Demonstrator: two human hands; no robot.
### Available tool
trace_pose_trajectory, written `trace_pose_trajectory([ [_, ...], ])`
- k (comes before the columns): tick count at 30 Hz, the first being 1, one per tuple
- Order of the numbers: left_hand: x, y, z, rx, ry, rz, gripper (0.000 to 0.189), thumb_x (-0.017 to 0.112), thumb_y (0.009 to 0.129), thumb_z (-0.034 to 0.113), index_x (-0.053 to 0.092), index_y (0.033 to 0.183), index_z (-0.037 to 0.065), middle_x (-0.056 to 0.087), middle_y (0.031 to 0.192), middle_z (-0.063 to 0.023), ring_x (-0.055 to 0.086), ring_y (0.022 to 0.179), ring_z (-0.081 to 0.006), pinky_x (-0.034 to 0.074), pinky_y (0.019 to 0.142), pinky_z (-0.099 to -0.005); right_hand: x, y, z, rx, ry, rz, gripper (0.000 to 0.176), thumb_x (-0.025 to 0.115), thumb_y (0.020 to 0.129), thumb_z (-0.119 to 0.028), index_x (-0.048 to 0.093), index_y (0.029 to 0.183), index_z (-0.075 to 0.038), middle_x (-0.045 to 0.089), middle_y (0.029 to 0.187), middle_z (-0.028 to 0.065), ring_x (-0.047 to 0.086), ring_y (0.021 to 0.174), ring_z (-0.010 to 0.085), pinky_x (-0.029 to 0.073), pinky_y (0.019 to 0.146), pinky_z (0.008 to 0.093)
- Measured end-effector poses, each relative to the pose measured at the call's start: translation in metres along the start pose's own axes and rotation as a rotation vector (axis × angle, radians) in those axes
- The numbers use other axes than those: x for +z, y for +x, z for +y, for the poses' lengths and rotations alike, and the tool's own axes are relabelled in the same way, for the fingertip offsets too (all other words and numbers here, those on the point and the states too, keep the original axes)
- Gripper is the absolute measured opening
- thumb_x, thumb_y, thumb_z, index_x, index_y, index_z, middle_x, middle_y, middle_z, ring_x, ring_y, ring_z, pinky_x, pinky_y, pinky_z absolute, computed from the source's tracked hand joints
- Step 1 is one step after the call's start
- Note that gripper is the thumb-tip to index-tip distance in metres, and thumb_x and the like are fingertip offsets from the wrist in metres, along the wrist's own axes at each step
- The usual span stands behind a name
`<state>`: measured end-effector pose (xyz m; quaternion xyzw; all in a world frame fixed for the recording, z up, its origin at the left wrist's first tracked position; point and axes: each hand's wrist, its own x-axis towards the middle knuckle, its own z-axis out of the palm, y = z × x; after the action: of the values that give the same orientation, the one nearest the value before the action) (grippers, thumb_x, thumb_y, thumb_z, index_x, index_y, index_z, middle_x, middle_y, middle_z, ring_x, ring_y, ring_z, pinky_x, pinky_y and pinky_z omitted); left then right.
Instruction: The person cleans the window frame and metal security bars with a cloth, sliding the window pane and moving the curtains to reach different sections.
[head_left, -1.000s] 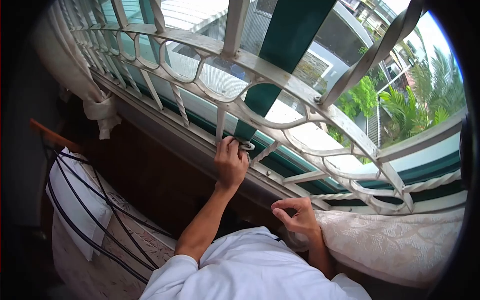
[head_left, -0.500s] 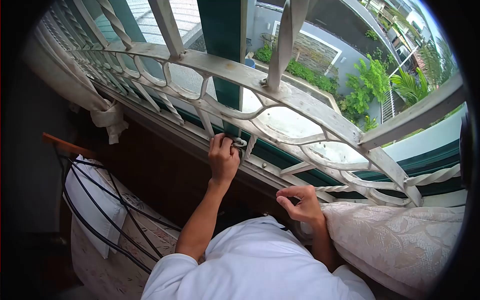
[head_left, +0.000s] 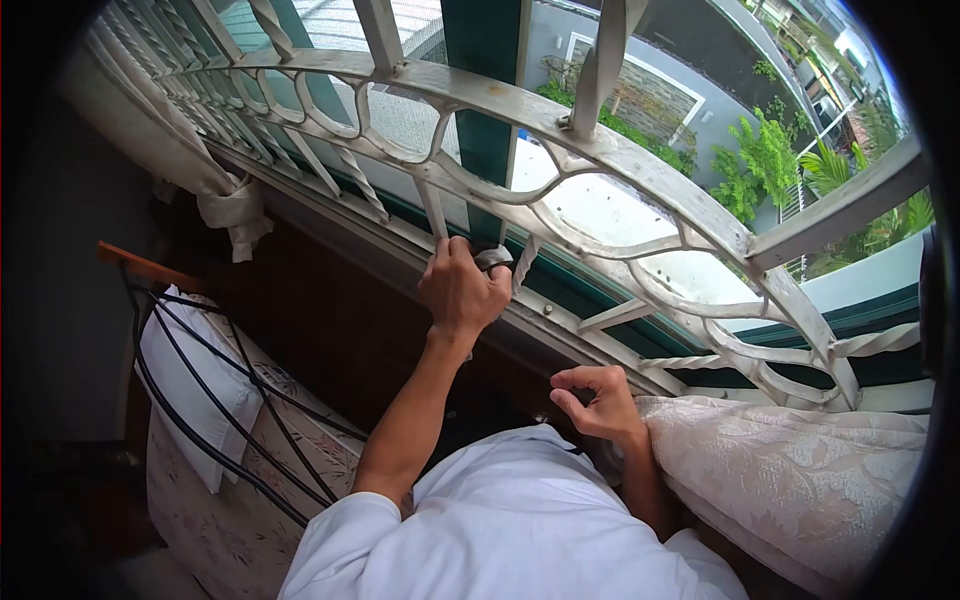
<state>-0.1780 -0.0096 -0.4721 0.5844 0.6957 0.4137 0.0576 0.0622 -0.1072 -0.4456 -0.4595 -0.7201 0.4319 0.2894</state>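
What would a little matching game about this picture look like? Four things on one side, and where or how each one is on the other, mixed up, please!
Column one
1. left hand
2. right hand
3. curtain
4. pillow

Column two
A. gathered into a knot
B. white, seen behind black bars
C. beside pale patterned fabric, with a gap between thumb and fingers
D. at the lower part of the white window grille

Right pairs: 1-D, 2-C, 3-A, 4-B
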Motion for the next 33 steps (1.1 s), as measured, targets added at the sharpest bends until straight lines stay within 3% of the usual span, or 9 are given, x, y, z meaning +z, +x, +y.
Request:
trace_pose_trajectory([
  [5,-0.006,0.009,0.014,-0.086,0.114,-0.191,0.05,0.064,0.09,0.05,0.067,0.092,0.001,0.067,0.094,-0.0217,0.068,0.087,-0.0452,0.053,0.078,-0.0553,0.002,-0.006,0.003,0.013,-0.018,-0.011,0.019,0.077,0.081,-0.011,0.076,0.095,0.003,0.077,0.088,0.0155,0.07,0.064,0.0202,0.054,0.053,0.029],
  [7,-0.005,0.012,0.016,-0.098,0.124,-0.176,0.049,0.062,0.093,0.05,0.068,0.092,0.001,0.068,0.093,-0.0217,0.068,0.087,-0.0454,0.053,0.078,-0.0553,0.002,-0.008,0.002,0.017,-0.026,-0.022,0.02,0.078,0.081,-0.011,0.076,0.095,0.002,0.077,0.089,0.0156,0.07,0.065,0.0206,0.054,0.053,0.0293],
  [9,-0.003,0.013,0.018,-0.104,0.13,-0.158,0.049,0.061,0.095,0.049,0.068,0.092,0.001,0.068,0.093,-0.0217,0.069,0.087,-0.0456,0.053,0.077,-0.0553,0.0,-0.008,-0.001,0.096,-0.036,-0.035,0.019,0.079,0.079,-0.01,0.077,0.094,0.002,0.077,0.088,0.0163,0.075,0.079,0.026,0.058,0.072,0.0326],
  [12,0.006,0.009,0.012,-0.033,0.153,-0.102,0.054,0.058,0.098,0.051,0.067,0.088,-0.001,0.067,0.088,-0.0219,0.069,0.082,-0.0468,0.055,0.072,-0.0553,-0.001,-0.011,0.002,0.078,-0.053,-0.001,0.019,0.079,0.079,-0.01,0.077,0.093,0.002,0.077,0.088,0.0164,0.075,0.076,0.0239,0.058,0.068,0.0316],
  [16,0.007,0.002,0.008,0.02,0.04,-0.037,0.038,0.063,0.097,0.037,0.062,0.104,0.0,0.067,0.098,-0.021,0.068,0.087,-0.0453,0.054,0.074,-0.0535,-0.004,-0.016,0.003,0.1,-0.065,0.014,0.019,0.079,0.079,-0.011,0.077,0.093,0.001,0.077,0.086,0.0154,0.074,0.074,0.0213,0.057,0.066,0.0307],
  [18,0.004,-0.002,0.006,0.078,-0.074,0.103,0.036,0.068,0.094,0.027,0.059,0.115,0.0,0.065,0.107,-0.0203,0.067,0.095,-0.0438,0.054,0.078,-0.0504,-0.004,-0.018,0.012,0.033,-0.079,0.034,0.021,0.079,0.079,-0.012,0.077,0.094,0.002,0.077,0.086,0.0154,0.07,0.061,0.0206,0.052,0.051,0.0291],
  [22,0.007,-0.001,0.003,0.145,-0.082,0.149,0.044,0.069,0.092,0.021,0.053,0.127,-0.001,0.061,0.122,-0.0226,0.066,0.102,-0.046,0.057,0.083,-0.0503,0.0,-0.019,0.014,0.109,-0.046,0.014,0.02,0.079,0.078,-0.011,0.078,0.094,0.001,0.077,0.083,0.0137,0.074,0.073,0.0191,0.057,0.065,0.0296],
  [27,-0.006,0.01,-0.003,0.128,-0.229,0.043,0.037,0.07,0.086,0.012,0.061,0.118,-0.004,0.068,0.106,-0.0243,0.066,0.099,-0.0466,0.055,0.086,-0.0477,0.005,-0.011,0.019,0.058,-0.082,-0.022,0.019,0.079,0.077,-0.009,0.078,0.093,0.0,0.077,0.082,0.0127,0.074,0.073,0.019,0.057,0.066,0.0293],
  [33,-0.007,0.0,-0.005,0.129,-0.36,-0.05,0.032,0.069,0.085,0.009,0.064,0.115,-0.001,0.07,0.104,-0.0252,0.068,0.099,-0.0435,0.055,0.083,-0.0476,0.01,0.009,0.003,0.018,-0.079,-0.07,0.016,0.078,0.079,-0.007,0.077,0.092,0.001,0.077,0.081,0.013,0.076,0.073,0.0197,0.058,0.067,0.0292],
])
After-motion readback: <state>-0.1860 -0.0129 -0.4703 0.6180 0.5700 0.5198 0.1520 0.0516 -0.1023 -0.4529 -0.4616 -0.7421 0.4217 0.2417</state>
